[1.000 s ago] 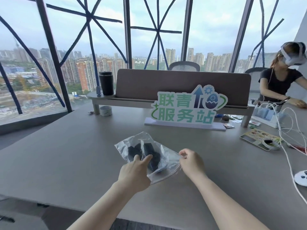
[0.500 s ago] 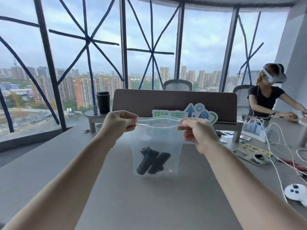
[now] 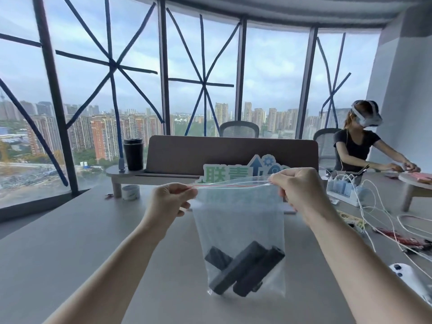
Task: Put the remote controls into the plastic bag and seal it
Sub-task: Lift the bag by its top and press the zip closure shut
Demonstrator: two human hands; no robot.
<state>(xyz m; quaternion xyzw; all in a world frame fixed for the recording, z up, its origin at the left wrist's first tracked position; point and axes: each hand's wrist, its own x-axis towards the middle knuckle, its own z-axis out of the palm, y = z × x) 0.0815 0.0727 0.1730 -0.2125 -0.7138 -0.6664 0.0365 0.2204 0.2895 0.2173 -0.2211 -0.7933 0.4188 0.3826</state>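
A clear plastic zip bag (image 3: 238, 220) hangs in the air above the grey table (image 3: 70, 242), held up by its top corners. My left hand (image 3: 169, 199) pinches the left end of the red zip strip. My right hand (image 3: 297, 188) pinches the right end. The strip is stretched straight between them; whether it is pressed closed I cannot tell. Black remote controls (image 3: 243, 268) lie crossed at the bottom of the bag.
A green-and-white sign (image 3: 224, 174) and a brown desk divider (image 3: 233, 153) stand behind the bag. A black cup (image 3: 133, 154) sits at the back left, a tape roll (image 3: 131, 192) below it. White cables (image 3: 374, 206), a charger strip and a white controller (image 3: 406, 277) lie right. A person with a headset (image 3: 360, 146) works at far right.
Both hands picked the bag up off the table by its top edge and raised it; the remotes slid to the bottom. The bag is closer to me now than half a second ago.
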